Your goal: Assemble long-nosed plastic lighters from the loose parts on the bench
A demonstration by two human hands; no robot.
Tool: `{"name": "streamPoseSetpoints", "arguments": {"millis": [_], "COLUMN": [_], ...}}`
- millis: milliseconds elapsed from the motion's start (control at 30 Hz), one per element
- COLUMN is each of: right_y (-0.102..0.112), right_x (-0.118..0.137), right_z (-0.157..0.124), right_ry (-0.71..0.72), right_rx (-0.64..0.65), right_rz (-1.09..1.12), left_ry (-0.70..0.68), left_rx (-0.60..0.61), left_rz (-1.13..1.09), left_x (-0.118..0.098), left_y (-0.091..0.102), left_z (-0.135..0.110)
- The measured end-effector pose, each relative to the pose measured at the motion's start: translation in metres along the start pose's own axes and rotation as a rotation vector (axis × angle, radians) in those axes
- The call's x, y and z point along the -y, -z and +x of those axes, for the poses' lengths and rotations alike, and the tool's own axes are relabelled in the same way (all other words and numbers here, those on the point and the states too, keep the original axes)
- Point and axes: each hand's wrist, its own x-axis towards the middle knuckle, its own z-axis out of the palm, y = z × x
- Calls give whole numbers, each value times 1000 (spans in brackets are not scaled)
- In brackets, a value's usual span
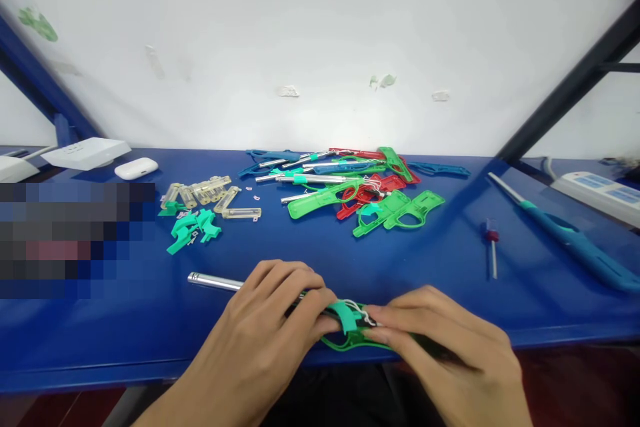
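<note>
Near the table's front edge, my left hand [273, 327] is closed around a partly assembled gas lighter, whose silver tube [215, 281] sticks out to the left. A green handle half [345, 345] lies beneath, with a teal trigger piece [347, 317] and thin white wires [354, 304] showing between my hands. My right hand [450, 340] pinches at the wires and a small black part at the lighter's right side; my fingers partly hide what they grip. The rest of the handle is covered by my hands.
Behind my hands is a pile of green handle halves [325, 200], red shells, blue shells and silver tubes. Clear fuel tanks [242, 213] and teal triggers [185, 230] lie left. A screwdriver [493, 237], a finished blue lighter [575, 240] and a power strip [600, 193] are right.
</note>
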Motion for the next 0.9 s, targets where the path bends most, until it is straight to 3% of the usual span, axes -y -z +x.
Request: {"name": "streamPoseSetpoints", "arguments": {"millis": [200,900], "right_y": [4,7], "right_x": [1,3], "right_z": [4,1], "right_ry": [45,-24], "right_rx": [60,144], "right_rz": [38,91], "left_ry": [12,-11], "left_rx": [-81,-77], "left_rz": [-14,36], "left_x": [-1,-2], "left_y": [-9,-18], "left_z": [-10,-9]}}
